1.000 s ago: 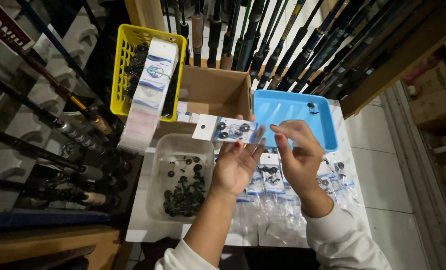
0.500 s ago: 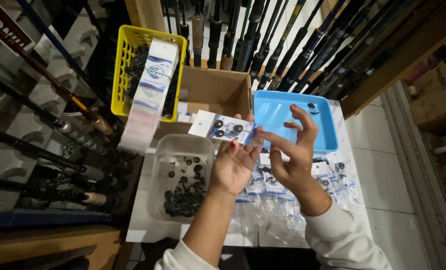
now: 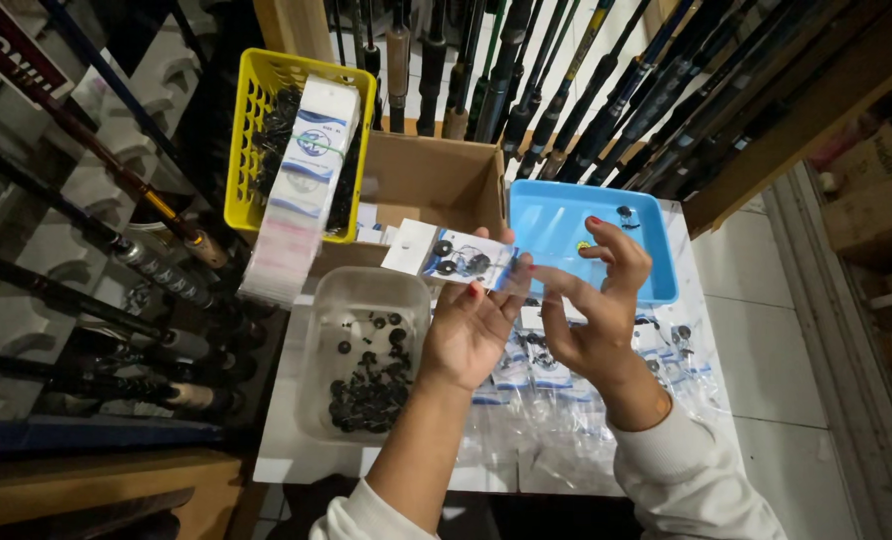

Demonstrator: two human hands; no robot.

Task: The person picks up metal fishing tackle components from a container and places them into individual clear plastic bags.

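bright overhead light, dark shadowed left edge, wide-angle bending at edges.

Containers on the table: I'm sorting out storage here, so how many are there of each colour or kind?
Yellow basket: 1
Cardboard box: 1
Blue tray: 1
Clear tub: 1
Total: 4

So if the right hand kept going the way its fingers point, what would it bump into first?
The right hand points up and away toward the blue tray, so it would probably meet the tray's near rim first. Depth is hard to judge from above, so it might pass just over it.
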